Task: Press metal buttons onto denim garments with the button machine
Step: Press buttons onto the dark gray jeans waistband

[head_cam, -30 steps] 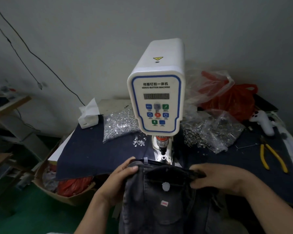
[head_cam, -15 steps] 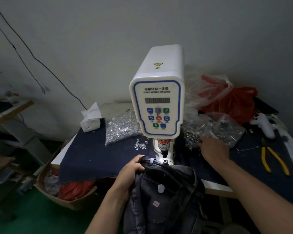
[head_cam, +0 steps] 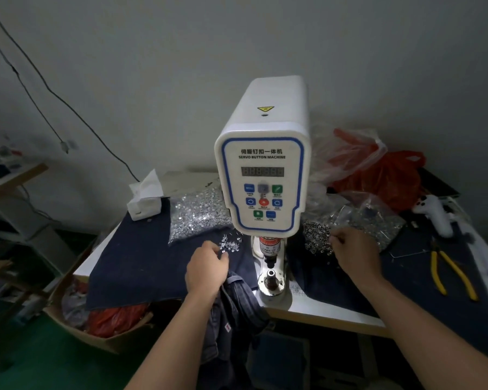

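Hanging off the table edge, denim garment under left grip; both grips' closure unclear

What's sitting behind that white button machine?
Behind the button machine on its right are a crumpled clear plastic bag and a red plastic bag against the wall. Whatever lies directly behind its body is hidden.
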